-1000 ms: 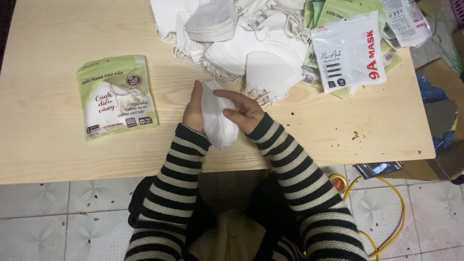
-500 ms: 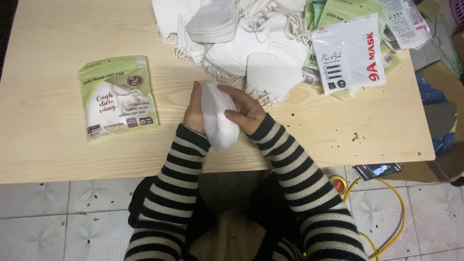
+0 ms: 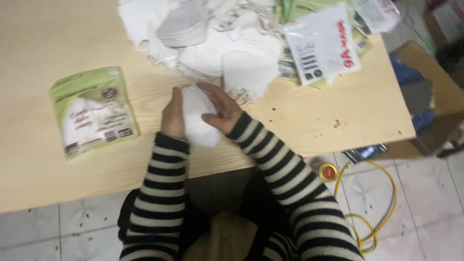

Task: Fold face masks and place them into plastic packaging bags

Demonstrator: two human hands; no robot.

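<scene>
Holding a folded white mask (image 3: 198, 118) upright just above the table (image 3: 309, 125), left hand (image 3: 172, 116) and right hand (image 3: 220, 110) both closed around it; seemingly mid-fold, next needing a flattening press.

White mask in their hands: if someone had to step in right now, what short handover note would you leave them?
Left hand: cupped against the left side of a white face mask, held just above the wooden table.
Right hand: gripping the same mask from the right, fingers over its top.
Loose white masks are in a pile at the table's far edge.
One green pouch lies flat to the left, with a mask visible inside, so it looks done.
Empty-looking white and green pouches lie at the far right.
Left: the mask in hand is not in a pouch, and the pile remains.
</scene>
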